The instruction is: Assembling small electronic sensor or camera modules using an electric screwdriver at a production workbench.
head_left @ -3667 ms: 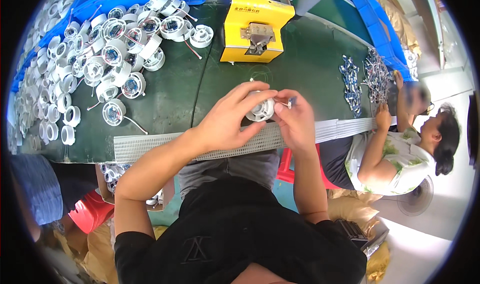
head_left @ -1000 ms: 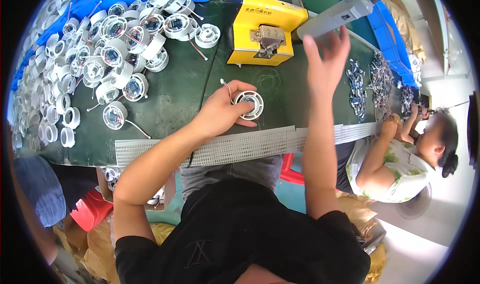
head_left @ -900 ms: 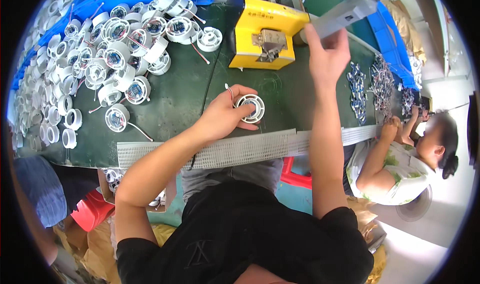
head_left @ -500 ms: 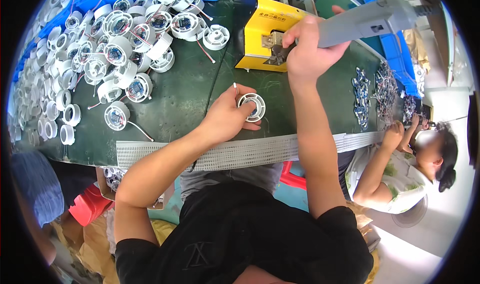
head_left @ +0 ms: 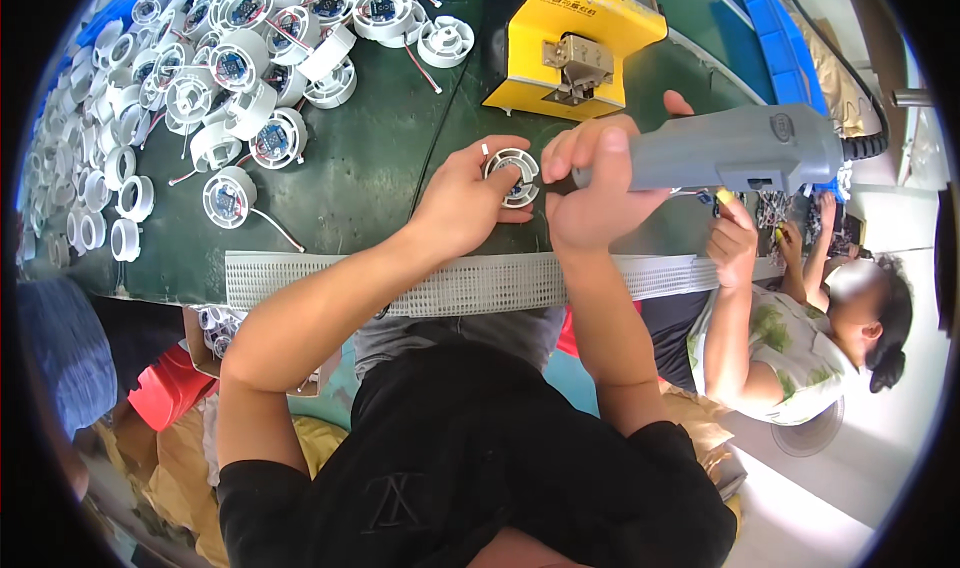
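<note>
White round housing (head_left: 521, 190) sits in our left hand's (head_left: 462, 206) closed grip over desk (head_left: 360, 178), thumb hiding part of its inside. Our right hand (head_left: 598, 188), just beside, grips grey corded power tool (head_left: 735, 151); fingers hide tip, so contact with housing we cannot tell. Oval mark on tool too small to read. Yellow machine (head_left: 560, 28) bears dark printed characters. Tool blocks part of wire bundles (head_left: 778, 208); lens rim cuts off housing heap (head_left: 235, 63) at left.
</note>
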Action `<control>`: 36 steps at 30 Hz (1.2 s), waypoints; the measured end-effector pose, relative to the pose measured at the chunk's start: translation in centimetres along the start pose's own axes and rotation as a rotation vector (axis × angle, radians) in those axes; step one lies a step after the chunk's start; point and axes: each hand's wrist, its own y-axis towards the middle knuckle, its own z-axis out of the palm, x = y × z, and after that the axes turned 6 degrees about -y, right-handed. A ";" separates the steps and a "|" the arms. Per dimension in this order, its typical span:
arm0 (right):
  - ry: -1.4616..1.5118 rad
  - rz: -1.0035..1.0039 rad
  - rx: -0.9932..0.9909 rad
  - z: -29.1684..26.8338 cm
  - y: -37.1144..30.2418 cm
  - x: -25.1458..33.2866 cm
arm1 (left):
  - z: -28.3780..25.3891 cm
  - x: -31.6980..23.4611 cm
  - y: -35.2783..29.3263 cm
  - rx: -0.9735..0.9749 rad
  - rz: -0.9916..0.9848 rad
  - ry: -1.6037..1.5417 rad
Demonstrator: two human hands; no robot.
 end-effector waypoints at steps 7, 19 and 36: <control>-0.003 0.001 0.028 0.1 -0.7 -0.1 | 0.2 -0.4 -0.3 -0.016 -0.022 0.032; -0.214 -0.180 0.214 -1.4 -1.1 -2.0 | 0.9 -0.3 -0.3 -0.019 0.047 0.054; -1.228 -0.103 0.331 -13.7 0.8 4.4 | -0.7 -2.8 -2.3 0.049 0.596 0.554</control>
